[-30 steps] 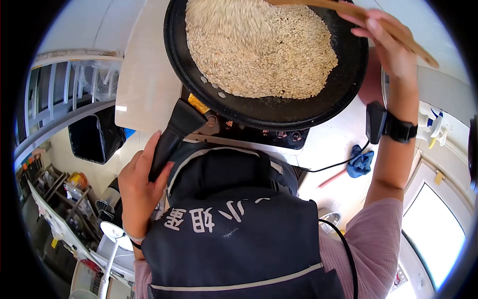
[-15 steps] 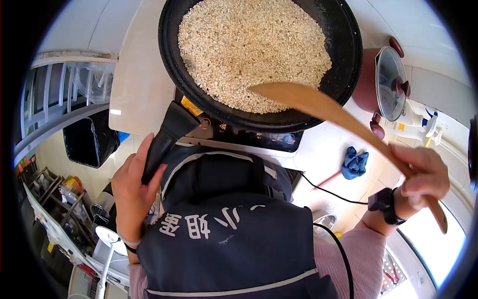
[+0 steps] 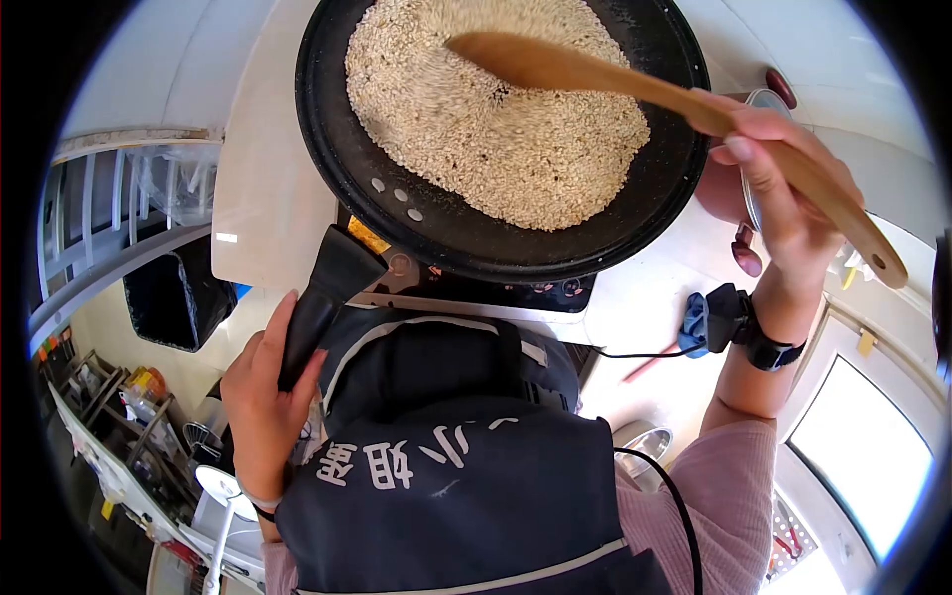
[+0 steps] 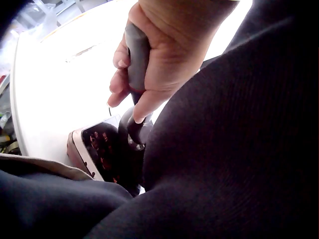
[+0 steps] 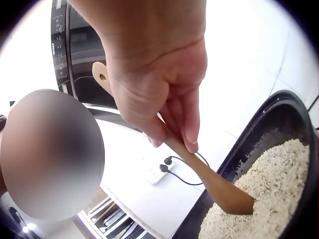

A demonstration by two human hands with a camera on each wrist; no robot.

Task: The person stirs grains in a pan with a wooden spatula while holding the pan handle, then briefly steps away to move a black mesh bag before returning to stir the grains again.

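Note:
In the head view, a black frying pan (image 3: 595, 233) holds a broad heap of small pale seeds (image 3: 535, 178). My left hand (image 3: 263, 392) grips the pan's black handle (image 3: 327, 288), which points toward my left side; the left wrist view shows fingers and thumb wrapped round it. A long wooden spatula (image 3: 575, 69) crosses the pan from the right. My right hand (image 3: 793, 188) holds its shaft, with the holed end sticking out behind. In the right wrist view the spatula's blade (image 5: 229, 196) dips into the seeds, its tip hidden. Seeds around it are blurred by motion.
Beneath the pan is an induction cooktop (image 3: 555, 295) with a black control panel. A dark red pot (image 3: 722, 188) stands close on the right. Below it lies a blue cloth (image 3: 692, 322); a thin cable runs to my right wrist. At left, a black bin (image 3: 164, 307) stands lower.
My right hand drew the spatula toward me to the pan's near edge, then pushed it forward and left into the seeds again. My left hand keeps its hold on the handle.

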